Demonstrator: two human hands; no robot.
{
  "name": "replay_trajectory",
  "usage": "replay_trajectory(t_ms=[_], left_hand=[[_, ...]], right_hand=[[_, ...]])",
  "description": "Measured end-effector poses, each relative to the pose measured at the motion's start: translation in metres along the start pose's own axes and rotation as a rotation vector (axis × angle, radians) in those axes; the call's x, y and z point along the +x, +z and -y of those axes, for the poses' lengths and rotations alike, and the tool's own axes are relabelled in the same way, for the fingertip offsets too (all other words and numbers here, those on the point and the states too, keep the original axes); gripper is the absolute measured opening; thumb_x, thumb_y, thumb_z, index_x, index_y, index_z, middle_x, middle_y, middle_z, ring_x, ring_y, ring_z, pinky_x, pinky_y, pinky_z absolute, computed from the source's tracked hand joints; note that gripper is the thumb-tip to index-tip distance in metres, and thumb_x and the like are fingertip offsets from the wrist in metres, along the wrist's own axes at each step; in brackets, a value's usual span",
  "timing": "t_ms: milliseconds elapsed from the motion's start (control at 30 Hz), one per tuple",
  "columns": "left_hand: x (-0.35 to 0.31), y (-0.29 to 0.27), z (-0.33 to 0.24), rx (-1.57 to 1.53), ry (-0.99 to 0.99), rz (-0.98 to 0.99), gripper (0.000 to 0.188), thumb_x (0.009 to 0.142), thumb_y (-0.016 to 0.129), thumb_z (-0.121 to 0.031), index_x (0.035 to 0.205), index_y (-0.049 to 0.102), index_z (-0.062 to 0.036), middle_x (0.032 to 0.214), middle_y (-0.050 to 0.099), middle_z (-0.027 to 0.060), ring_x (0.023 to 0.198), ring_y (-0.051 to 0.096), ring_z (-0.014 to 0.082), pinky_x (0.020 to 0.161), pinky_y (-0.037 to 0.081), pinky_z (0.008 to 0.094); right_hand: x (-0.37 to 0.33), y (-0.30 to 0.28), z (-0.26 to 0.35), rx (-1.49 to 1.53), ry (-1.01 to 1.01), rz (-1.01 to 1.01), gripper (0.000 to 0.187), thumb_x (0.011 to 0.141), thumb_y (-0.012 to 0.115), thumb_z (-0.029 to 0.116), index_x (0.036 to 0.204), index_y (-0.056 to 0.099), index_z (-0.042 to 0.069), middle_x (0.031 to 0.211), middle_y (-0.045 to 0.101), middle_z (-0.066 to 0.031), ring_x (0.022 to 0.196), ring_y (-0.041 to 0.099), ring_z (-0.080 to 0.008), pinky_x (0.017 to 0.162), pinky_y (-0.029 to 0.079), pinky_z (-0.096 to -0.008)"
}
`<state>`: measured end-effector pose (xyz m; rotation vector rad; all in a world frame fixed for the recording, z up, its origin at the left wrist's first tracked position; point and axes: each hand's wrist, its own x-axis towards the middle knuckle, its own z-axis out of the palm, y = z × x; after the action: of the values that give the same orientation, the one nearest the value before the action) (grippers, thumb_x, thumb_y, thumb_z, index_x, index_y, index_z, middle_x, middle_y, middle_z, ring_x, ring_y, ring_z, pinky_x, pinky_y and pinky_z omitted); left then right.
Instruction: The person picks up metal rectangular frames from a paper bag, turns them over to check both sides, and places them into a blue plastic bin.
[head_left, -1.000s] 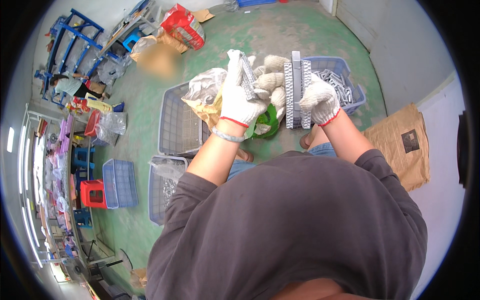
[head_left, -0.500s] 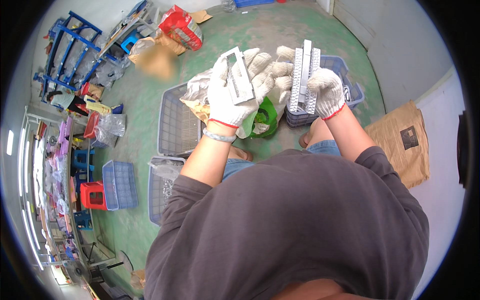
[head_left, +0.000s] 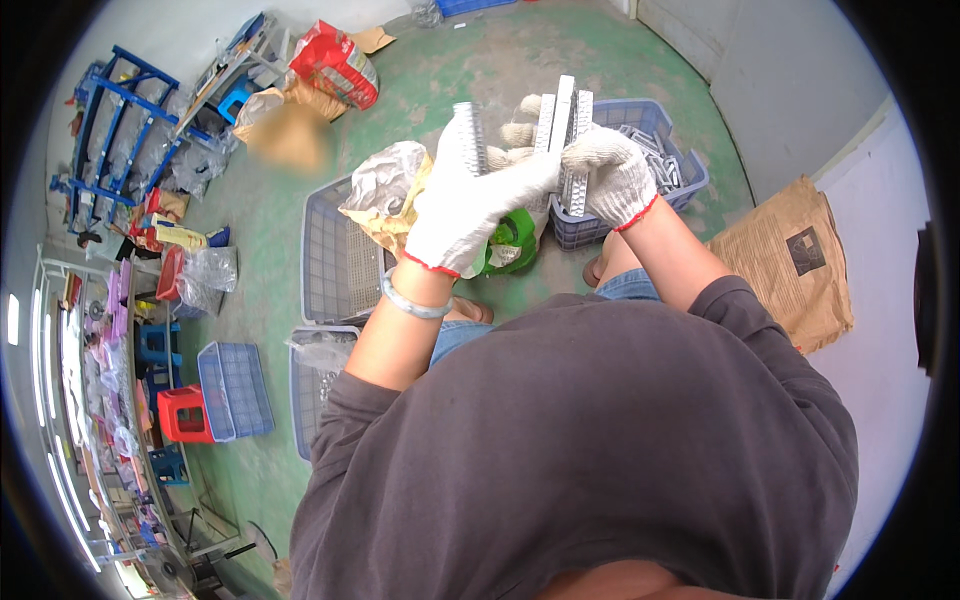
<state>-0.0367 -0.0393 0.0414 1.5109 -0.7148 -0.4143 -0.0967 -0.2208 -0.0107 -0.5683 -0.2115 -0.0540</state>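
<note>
My left hand (head_left: 455, 210), in a white knit glove with a red cuff, is closed round a silver metal frame piece (head_left: 469, 137). That piece is turned so its ridged side shows, and its lower part is hidden by the glove. The left thumb stretches across to the strips by the other hand. My right hand (head_left: 615, 172), gloved alike, grips a bundle of long silver metal strips (head_left: 563, 115), some with ridged faces, held upright. Just behind it stands a grey-blue plastic crate (head_left: 697, 178) holding many loose metal pieces (head_left: 655, 155).
A crate (head_left: 318, 255) with crumpled paper sacking (head_left: 385, 185) stands at the left, a green bag (head_left: 512, 240) between my feet. Another crate (head_left: 300, 400) sits nearer. A brown paper sack (head_left: 780, 265) leans at the right wall. Stools, shelving and a blue rack line the left.
My left hand has turned the metal frame from face-up to edge-on, and its thumb now reaches to the strips. The right hand's bundle has shifted slightly left and fanned differently.
</note>
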Motion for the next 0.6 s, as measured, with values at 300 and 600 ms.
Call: replay_trajectory(t_ms=[300,600], left_hand=[[0.006,-0.016,0.007,-0.073,-0.114,0.241,0.08,0.075,0.082,-0.012,0.138,0.036,0.0051,0.126,0.057,0.014,0.109,0.06,0.0205,0.092,0.051,0.0331],[-0.004,-0.023,0.029,-0.64,-0.331,0.052,0.029,0.089,0.063,-0.001,0.117,0.061,-0.0019,0.106,0.068,0.009,0.088,0.068,0.0184,0.077,0.057,0.0313]], right_hand=[[-0.016,-0.031,-0.001,0.108,-0.067,0.1,0.042,0.079,0.06,0.003,0.12,0.057,-0.004,0.105,0.066,-0.0159,0.095,0.065,-0.0243,0.086,0.054,-0.0379],[-0.011,0.014,0.003,0.116,-0.033,0.067,0.06,0.08,0.059,0.01,0.135,0.046,-0.009,0.126,0.058,-0.0269,0.107,0.063,-0.0334,0.095,0.052,-0.0446]])
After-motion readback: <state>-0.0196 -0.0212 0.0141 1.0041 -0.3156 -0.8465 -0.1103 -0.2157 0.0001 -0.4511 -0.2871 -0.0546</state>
